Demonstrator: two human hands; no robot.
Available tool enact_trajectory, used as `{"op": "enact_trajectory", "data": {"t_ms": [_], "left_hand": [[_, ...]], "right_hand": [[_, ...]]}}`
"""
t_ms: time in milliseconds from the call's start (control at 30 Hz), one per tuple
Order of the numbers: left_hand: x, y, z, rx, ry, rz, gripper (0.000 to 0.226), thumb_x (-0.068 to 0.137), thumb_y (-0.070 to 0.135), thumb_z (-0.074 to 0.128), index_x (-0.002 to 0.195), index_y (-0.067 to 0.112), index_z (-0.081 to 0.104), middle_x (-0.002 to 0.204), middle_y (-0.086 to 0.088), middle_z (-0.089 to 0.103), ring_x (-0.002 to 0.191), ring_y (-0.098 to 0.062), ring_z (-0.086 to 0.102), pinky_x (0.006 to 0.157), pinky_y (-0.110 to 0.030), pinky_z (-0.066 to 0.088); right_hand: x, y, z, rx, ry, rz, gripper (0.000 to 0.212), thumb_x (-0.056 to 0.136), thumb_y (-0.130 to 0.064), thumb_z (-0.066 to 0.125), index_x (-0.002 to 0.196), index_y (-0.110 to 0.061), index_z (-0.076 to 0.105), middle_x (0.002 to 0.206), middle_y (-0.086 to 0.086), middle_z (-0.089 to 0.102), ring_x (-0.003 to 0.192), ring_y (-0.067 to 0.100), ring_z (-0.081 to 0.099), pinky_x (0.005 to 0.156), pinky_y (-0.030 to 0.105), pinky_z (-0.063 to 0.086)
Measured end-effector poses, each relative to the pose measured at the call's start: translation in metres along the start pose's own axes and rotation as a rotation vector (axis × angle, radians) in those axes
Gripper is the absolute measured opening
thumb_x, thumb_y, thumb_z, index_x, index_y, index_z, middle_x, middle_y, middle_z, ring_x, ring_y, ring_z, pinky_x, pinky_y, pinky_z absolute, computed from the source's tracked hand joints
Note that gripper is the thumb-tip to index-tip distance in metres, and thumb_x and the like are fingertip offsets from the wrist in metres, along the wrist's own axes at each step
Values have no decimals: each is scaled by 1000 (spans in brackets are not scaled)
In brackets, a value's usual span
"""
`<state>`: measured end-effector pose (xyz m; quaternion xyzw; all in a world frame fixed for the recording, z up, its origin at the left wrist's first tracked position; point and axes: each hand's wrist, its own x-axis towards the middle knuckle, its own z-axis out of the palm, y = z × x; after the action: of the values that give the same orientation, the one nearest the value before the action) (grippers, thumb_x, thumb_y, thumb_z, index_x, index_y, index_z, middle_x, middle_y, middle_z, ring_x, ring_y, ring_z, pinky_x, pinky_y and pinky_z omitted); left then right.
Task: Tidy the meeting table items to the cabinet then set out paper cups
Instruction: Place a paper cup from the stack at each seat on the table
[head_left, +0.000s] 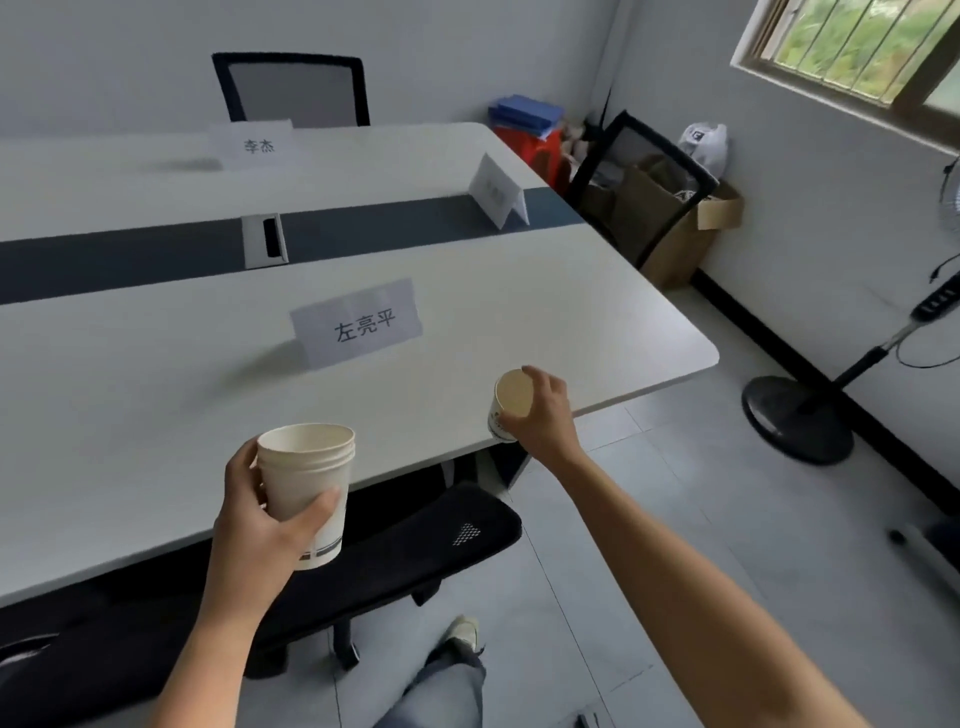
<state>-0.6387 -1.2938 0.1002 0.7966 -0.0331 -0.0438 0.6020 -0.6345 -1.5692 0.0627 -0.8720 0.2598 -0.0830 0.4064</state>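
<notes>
My left hand (254, 525) grips a stack of white paper cups (306, 467), held upright over the near edge of the white meeting table (156, 415). My right hand (545, 415) holds a single paper cup (509, 402) by its side, tilted so its open mouth faces left, just above the table's near edge toward the right corner. A paper name card (358, 325) stands on the table beyond both hands.
Two more name cards (252, 145) (498, 192) stand farther back. A dark strip with a cable port (266, 240) runs along the table's middle. A black chair (389, 551) is tucked under the near edge. A fan base (797, 421) and cardboard boxes (675, 223) stand at the right.
</notes>
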Motion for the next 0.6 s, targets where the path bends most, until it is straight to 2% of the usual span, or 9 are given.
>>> {"op": "enact_trajectory", "data": {"t_ms": [100,300,400,467,533,600], "left_hand": [[15,-5,9,-13,66,-48,79,63,27,78,129,22,35,109,1,50,97,-20,51,82,-36,43],[42,-11,22,-13,182,-150,71,73,8,73,131,20,34,107,-3,51,96,-25,52,79,-34,38],[54,-8,30,23,196,-181,71,72,10,73,131,21,34,106,-3,51,95,-26,53,78,-35,39],[60,-5,36,31,202,-191,80,65,19,80,131,23,34,104,-3,52,94,-26,53,78,-35,40],[67,2,45,28,213,-195,83,56,31,72,130,24,35,104,-2,52,93,-26,53,78,-36,40],[74,8,57,29,217,-189,82,58,30,72,131,23,35,104,-2,52,94,-26,53,78,-35,39]], "right_hand": [[36,-1,13,-34,-40,-33,68,75,-13,66,133,-17,31,139,14,28,124,31,33,101,39,35],[97,-1,31,-108,-119,-61,67,75,-16,67,132,-14,32,138,16,30,124,33,34,101,40,36],[115,2,36,-143,-143,-79,67,76,-20,67,133,-13,32,138,17,31,124,34,34,102,41,35],[121,6,38,-152,-167,-81,67,76,-22,67,133,-13,33,138,17,31,124,35,34,101,41,35],[125,12,39,-171,-199,-89,67,76,-23,67,133,-13,33,137,17,31,123,35,35,100,40,36],[129,18,37,-185,-231,-111,67,76,-24,67,132,-14,33,137,17,31,121,36,37,98,40,37]]}}
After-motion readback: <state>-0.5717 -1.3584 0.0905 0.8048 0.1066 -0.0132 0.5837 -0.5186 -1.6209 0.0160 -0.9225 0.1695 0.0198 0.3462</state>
